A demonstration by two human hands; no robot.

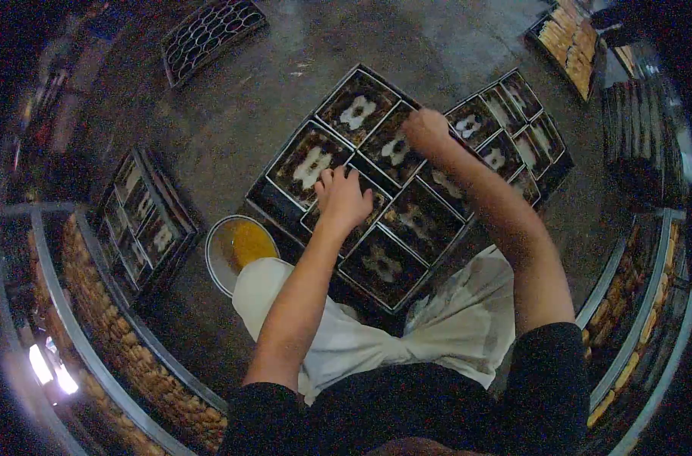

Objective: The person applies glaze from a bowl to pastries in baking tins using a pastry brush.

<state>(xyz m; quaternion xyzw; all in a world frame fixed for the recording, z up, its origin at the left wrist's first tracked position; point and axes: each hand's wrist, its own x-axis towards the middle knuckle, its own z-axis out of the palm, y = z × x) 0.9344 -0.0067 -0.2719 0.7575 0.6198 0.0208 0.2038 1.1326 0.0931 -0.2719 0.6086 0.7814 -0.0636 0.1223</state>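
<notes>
A dark tray (285,199) with several rectangular metal-rimmed compartments lies on the floor in front of my knees. Pale patches mark the dark bottoms of the compartments. My left hand (344,199) rests over the tray's middle, fingers spread across a compartment rim, holding nothing visible. My right hand (426,131) is curled above the far right side of the tray; what its fingers hold, if anything, is hidden. Beside my left knee stands a round bowl (219,257) with yellow-orange contents (252,243).
A second compartment tray (513,125) adjoins on the right, and stacked trays (144,216) stand at left. Farther off are a tray with rings (213,34) and a tray of pale pieces (568,45). Racks with brown baked goods (125,342) flank both sides.
</notes>
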